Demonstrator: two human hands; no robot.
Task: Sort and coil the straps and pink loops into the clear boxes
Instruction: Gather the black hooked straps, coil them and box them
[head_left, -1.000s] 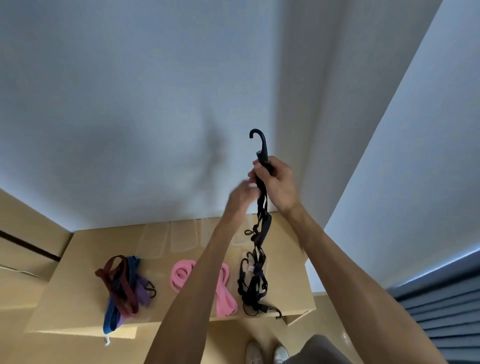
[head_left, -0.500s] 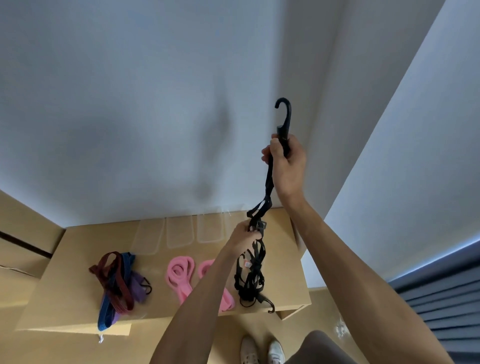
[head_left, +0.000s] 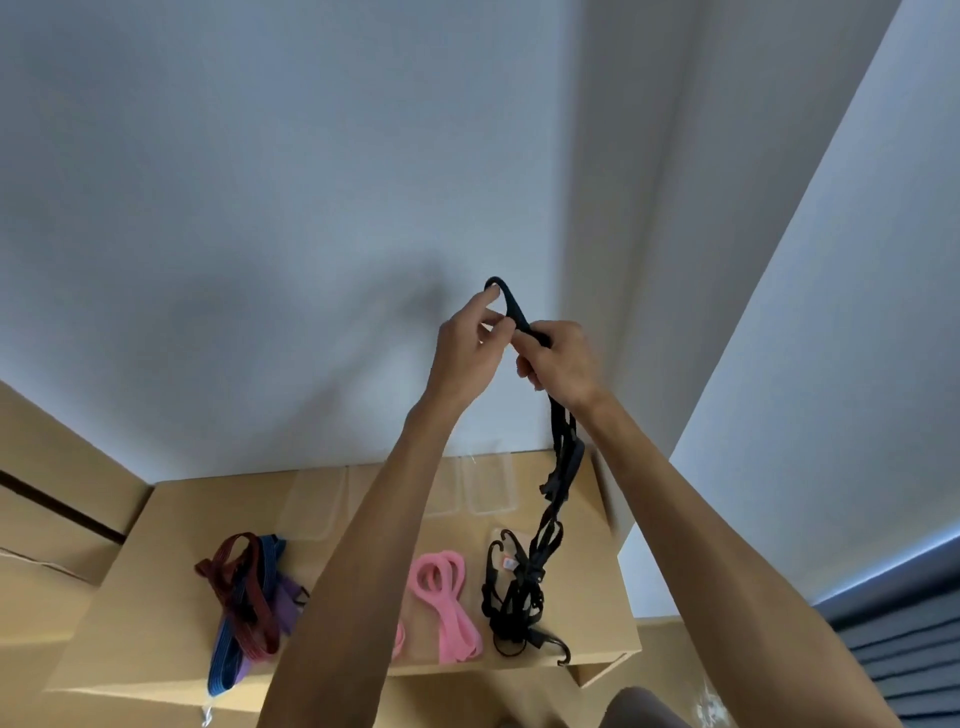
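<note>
1. Right hand (head_left: 563, 364): fingers curled round the black strap (head_left: 558, 467), gripping it just below its top loop.
2. Left hand (head_left: 470, 345): fingertips pinch that loop, beside the right fingers.
3. The strap hangs from the fingers to a tangle on the cardboard box (head_left: 156, 613).
4. Pink loops (head_left: 444, 597) and coloured straps (head_left: 249, 597) lie well below the fingers; clear boxes (head_left: 491, 486) stand behind.

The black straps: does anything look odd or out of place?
The black straps are tangled: one end is held high by both hands, the rest lies knotted on the cardboard box. The clear boxes look empty.
</note>
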